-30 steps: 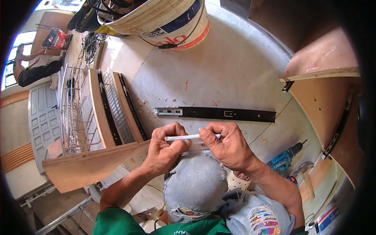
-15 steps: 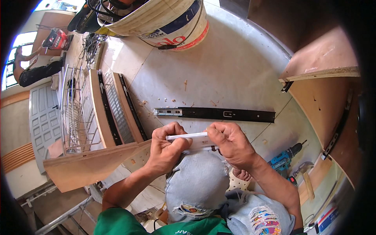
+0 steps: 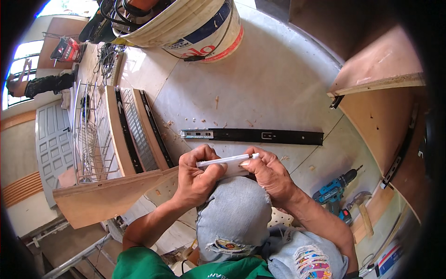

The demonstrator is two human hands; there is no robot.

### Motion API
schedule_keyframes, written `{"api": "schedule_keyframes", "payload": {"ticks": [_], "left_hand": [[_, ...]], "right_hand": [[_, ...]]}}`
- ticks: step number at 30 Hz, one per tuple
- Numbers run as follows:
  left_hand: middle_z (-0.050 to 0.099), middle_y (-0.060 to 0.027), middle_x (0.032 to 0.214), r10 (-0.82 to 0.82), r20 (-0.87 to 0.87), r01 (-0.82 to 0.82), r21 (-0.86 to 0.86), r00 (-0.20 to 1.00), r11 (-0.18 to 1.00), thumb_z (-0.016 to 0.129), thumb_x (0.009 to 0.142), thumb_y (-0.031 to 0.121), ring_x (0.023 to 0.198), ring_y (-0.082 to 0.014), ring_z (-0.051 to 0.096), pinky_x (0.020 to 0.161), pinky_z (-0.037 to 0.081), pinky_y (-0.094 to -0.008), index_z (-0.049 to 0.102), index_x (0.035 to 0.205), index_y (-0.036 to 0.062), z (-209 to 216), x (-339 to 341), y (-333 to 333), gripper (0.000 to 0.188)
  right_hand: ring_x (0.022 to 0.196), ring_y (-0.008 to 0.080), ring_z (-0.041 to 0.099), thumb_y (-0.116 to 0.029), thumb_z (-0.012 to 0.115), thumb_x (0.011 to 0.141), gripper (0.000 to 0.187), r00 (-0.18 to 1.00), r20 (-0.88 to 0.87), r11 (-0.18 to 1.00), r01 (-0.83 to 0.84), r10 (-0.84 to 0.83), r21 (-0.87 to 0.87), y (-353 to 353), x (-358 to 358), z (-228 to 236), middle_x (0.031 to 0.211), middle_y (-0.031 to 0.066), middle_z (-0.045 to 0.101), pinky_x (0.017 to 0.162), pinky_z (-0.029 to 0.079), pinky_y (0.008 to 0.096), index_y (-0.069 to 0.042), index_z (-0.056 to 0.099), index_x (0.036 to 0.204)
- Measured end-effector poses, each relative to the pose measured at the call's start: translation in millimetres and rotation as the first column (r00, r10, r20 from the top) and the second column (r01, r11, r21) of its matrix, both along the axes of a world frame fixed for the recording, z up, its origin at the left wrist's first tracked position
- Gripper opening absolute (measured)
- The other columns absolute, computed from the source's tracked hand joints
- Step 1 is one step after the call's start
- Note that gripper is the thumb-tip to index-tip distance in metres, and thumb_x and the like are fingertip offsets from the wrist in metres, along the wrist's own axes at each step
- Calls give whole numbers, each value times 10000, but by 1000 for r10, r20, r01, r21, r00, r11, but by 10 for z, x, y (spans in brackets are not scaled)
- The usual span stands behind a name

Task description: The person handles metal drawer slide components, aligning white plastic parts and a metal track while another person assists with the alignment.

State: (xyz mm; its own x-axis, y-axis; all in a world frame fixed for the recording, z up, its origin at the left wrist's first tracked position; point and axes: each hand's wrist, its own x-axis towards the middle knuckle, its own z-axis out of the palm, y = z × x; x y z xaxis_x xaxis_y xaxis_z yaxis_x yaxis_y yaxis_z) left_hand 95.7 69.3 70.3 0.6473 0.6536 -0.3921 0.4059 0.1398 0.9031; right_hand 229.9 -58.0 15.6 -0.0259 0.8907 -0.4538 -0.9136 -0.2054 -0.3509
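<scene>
Above my denim-covered knee (image 3: pixel 232 214), a small flat white carton (image 3: pixel 233 169) is held between both hands. My left hand (image 3: pixel 197 176) is closed on its left end, thumb along the near face. At the other end my right hand (image 3: pixel 274 179) pinches the corner, where a small white flap or piece sticks up by the thumb. What is inside the carton cannot be seen. Beyond the hands a black metal drawer slide (image 3: pixel 274 136) lies on the tiled floor, its silver end to the left.
At right lie a blue cordless drill (image 3: pixel 331 189) and a hammer (image 3: pixel 364 216), below a wooden cabinet (image 3: pixel 371 135) with a slide fixed inside. A tool-filled bucket (image 3: pixel 209 35) stands ahead. To the left are a wooden drawer front (image 3: pixel 107 197) and wire racks (image 3: pixel 97 135). Another person (image 3: pixel 42 86) stands far left.
My right hand has shifted its grip at the carton's right end, and a small white piece now shows above that corner. The distant person's arms have risen.
</scene>
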Motion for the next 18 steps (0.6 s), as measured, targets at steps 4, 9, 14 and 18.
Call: {"api": "schedule_keyframes", "payload": {"ticks": [4,9,14,18], "left_hand": [[510,18,669,78,-2,-78,-14,997,997,651,773,113,623,-51,417,554,348,-223,509,690,26,9,29,-38,186],[496,15,691,69,-7,-69,22,998,997,637,758,79,641,-56,423,572,347,-228,498,696,47,10,72,-69,156],[504,22,655,50,-9,-49,102,999,994,626,763,72,634,-59,426,560,353,-232,504,680,24,-111,137,-56,155],[467,45,677,91,-115,-92,-3,989,996,605,766,99,558,-45,412,454,327,-214,478,695,99,-457,-1,-151,146]], "right_hand": [[659,3,453,-180,581,947,129,999,20,999,32,-32,-10,13,17,53,741,-58,530,571,378,177,-64,598,998],[644,-3,411,-181,587,941,114,989,141,999,30,-32,17,-3,51,4,713,-78,493,553,340,175,-77,605,984],[635,-1,391,-140,601,905,71,968,225,992,121,-114,-18,34,-18,-166,701,-85,457,543,321,180,-70,591,896],[683,15,476,-102,590,916,12,969,207,988,148,-136,-42,-57,-171,-468,750,-65,525,602,416,195,-100,591,928]]}}
